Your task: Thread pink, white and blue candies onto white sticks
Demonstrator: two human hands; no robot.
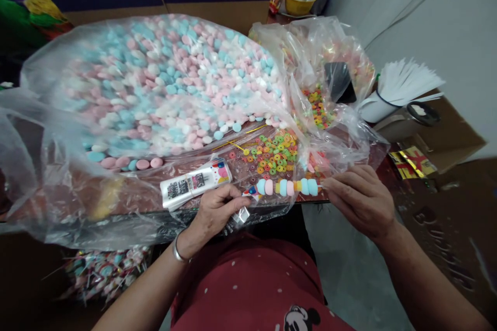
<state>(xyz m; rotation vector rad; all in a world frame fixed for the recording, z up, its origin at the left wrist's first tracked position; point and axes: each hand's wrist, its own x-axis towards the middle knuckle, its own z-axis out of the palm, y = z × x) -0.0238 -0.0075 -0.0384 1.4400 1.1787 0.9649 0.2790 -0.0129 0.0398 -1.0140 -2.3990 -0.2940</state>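
Head view: left hand [217, 212] and right hand [359, 199] pinch the candy skewer [287, 187] by its ends; tilting could let pieces slide off.

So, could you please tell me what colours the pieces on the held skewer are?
Blue, pink and white, with small yellow rings between, on the skewer; seen in the head view.
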